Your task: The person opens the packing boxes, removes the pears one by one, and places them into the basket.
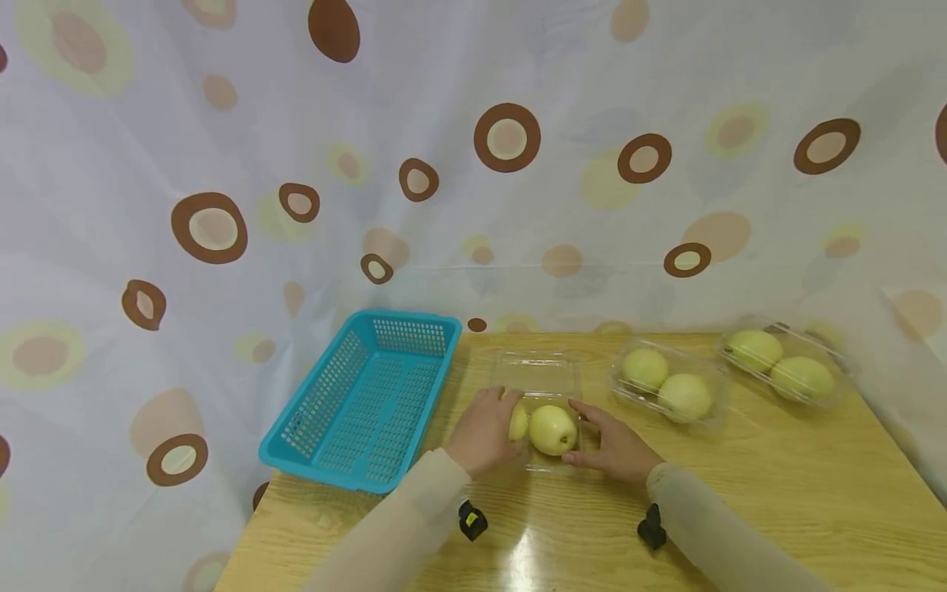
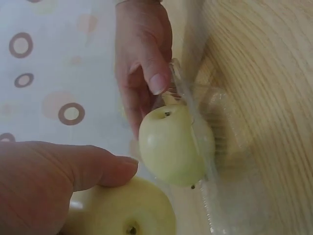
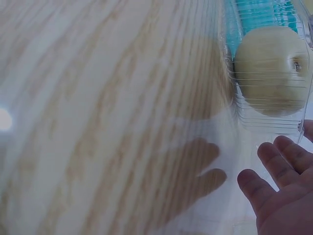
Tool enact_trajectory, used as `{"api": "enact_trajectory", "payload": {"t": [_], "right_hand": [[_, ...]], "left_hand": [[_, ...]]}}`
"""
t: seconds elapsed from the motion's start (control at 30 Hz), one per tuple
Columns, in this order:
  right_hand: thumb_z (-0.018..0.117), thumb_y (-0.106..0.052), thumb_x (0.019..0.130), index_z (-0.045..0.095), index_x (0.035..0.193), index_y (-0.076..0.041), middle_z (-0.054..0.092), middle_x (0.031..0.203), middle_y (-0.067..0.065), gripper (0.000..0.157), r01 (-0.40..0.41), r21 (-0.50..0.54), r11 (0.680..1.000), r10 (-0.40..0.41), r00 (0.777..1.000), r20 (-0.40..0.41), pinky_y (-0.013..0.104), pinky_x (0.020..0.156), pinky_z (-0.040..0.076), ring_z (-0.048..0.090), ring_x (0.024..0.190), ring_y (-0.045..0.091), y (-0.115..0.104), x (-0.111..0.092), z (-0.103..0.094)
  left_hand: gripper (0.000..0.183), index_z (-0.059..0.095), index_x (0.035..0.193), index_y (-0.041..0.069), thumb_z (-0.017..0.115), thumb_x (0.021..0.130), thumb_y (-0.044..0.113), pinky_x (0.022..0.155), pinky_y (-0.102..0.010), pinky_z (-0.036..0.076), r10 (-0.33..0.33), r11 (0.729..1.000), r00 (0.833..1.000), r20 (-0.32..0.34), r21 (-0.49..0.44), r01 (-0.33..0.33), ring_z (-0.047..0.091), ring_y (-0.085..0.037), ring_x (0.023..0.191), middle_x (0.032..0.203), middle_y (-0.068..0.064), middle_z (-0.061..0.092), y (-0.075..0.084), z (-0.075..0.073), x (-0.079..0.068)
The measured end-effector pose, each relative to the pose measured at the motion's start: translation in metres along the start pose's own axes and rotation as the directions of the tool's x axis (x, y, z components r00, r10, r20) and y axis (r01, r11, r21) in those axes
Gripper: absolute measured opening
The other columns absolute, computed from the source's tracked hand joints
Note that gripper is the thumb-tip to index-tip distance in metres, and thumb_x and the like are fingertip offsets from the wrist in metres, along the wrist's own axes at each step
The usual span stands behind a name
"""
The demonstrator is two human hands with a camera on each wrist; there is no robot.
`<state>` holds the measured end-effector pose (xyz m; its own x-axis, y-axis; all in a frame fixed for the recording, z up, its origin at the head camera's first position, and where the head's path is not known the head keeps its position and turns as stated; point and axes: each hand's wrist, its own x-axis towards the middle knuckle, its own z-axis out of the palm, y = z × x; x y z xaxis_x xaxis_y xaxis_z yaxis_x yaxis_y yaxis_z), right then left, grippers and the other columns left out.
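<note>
My left hand (image 1: 482, 433) grips a pale yellow apple (image 2: 146, 205) at the left part of a clear plastic clamshell box (image 1: 546, 469); its thumb lies across the fruit in the left wrist view. Another apple (image 1: 552, 430) sits in the box's right part, its stem hollow visible. Behind, the box's hinged lid (image 1: 536, 376) lies folded back. At the right side is my right hand (image 1: 617, 446), thumb and forefinger spread along the box wall. In the right wrist view its other fingers (image 3: 271, 191) are extended and apart from the box.
A blue perforated basket (image 1: 436, 386) stands on the wooden table (image 1: 747, 510) to the left. Toward the right are two clear boxes, a nearer one (image 1: 617, 390) and a farther one (image 1: 839, 382), each holding two apples. A patterned curtain (image 1: 444, 99) hangs behind.
</note>
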<state>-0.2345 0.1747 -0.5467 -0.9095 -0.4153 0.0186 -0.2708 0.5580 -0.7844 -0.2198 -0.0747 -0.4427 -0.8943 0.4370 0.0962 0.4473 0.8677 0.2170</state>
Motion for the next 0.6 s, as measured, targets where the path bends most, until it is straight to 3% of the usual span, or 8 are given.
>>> {"api": "enact_trajectory", "payload": {"t": [0.27, 0.43, 0.6], "right_hand": [[0.075, -0.056, 0.075, 0.026, 0.153, -0.017, 0.031, 0.153, 0.013, 0.100, -0.015, 0.004, 1.000, 0.015, 1.000, 0.005, 0.064, 0.103, 0.029, 0.033, 0.136, 0.040, -0.001, -0.001, -0.001], [0.074, -0.057, 0.074, 0.027, 0.153, -0.018, 0.031, 0.153, 0.011, 0.100, -0.012, 0.016, 1.000, 0.012, 1.000, 0.001, 0.064, 0.104, 0.028, 0.032, 0.137, 0.039, -0.001, -0.001, -0.002], [0.075, -0.056, 0.075, 0.027, 0.153, -0.017, 0.031, 0.153, 0.010, 0.100, -0.002, 0.028, 1.000, 0.002, 1.000, 0.002, 0.064, 0.105, 0.028, 0.031, 0.137, 0.039, -0.001, -0.001, -0.001]], "left_hand": [[0.073, 0.049, 0.138, 0.010, 0.082, 0.074, 0.024, 0.083, -0.038, 0.053, 0.004, 0.997, 1.000, -0.010, -0.083, -0.005, 0.052, -0.034, 0.118, 0.134, -0.019, 0.050, -0.008, -0.023, -0.002], [0.072, 0.050, 0.137, 0.008, 0.080, 0.075, 0.030, 0.076, -0.036, 0.053, -0.003, 0.998, 0.997, -0.074, -0.061, -0.001, 0.057, -0.029, 0.108, 0.125, -0.016, 0.056, -0.021, -0.035, 0.001], [0.072, 0.053, 0.134, 0.006, 0.081, 0.075, 0.035, 0.074, -0.038, 0.053, -0.059, 0.994, 0.985, -0.160, -0.104, 0.043, 0.060, -0.028, 0.102, 0.118, -0.014, 0.061, -0.039, -0.047, 0.004]]}}
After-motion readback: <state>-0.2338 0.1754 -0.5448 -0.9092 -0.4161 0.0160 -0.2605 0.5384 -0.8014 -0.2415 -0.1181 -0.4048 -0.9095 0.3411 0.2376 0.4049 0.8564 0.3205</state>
